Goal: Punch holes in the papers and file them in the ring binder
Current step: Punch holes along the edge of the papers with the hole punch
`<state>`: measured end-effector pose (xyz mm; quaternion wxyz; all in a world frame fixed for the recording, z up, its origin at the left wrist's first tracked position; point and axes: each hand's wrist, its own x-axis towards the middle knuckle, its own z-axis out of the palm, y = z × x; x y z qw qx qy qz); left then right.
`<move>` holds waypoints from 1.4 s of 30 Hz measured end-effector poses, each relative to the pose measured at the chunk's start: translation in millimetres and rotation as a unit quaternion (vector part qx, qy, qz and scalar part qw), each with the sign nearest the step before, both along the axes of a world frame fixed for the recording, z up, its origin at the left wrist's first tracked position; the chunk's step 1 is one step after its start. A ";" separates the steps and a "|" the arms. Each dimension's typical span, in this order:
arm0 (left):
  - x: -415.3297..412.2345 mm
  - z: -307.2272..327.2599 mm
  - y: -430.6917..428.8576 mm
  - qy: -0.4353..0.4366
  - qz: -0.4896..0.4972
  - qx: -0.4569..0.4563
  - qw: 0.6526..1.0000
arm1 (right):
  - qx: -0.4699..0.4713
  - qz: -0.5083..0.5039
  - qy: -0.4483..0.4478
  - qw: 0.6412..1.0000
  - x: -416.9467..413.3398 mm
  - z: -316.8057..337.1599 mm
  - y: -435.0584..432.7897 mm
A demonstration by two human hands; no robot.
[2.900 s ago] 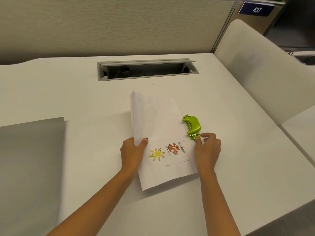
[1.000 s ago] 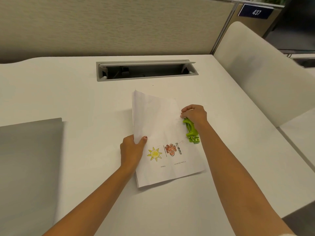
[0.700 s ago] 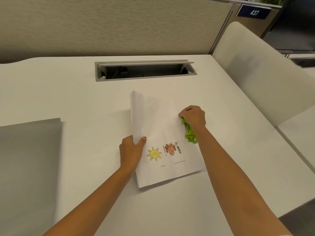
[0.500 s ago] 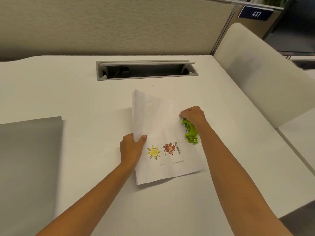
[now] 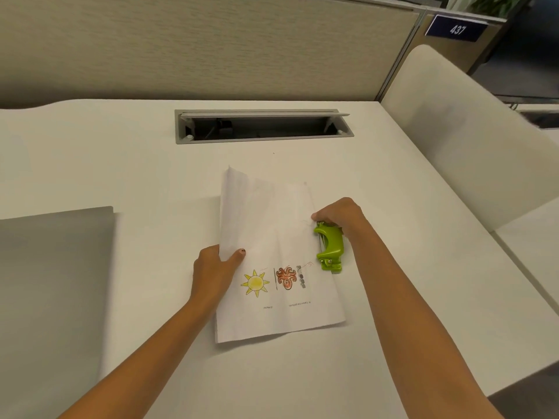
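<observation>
In the head view, the paper (image 5: 272, 237) is pinched at its left edge by the left hand (image 5: 213, 272), thumb on top, fingers (image 5: 208, 252) curled underneath. The green hole punch (image 5: 330, 248) sits on the paper's right edge, just below the right hand (image 5: 340, 215), whose fingers are pressed together over the punch's far end. A grey binder (image 5: 54, 282) lies on the tabletop (image 5: 121, 170), well left of the left fingers.
</observation>
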<state>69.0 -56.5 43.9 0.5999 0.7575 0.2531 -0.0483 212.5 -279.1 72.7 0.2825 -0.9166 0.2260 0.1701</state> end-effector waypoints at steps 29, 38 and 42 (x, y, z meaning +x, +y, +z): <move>-24.3 -1.2 -1.4 0.006 0.027 0.008 1.000 | 0.111 0.087 -0.068 0.988 -13.2 -10.7 -3.0; -24.6 0.5 -2.6 0.003 0.026 0.013 1.000 | 0.072 0.208 0.053 0.974 2.3 13.5 0.0; -24.1 -0.2 -0.8 0.005 0.039 0.007 0.999 | 0.054 0.275 -0.013 0.960 1.0 10.0 3.1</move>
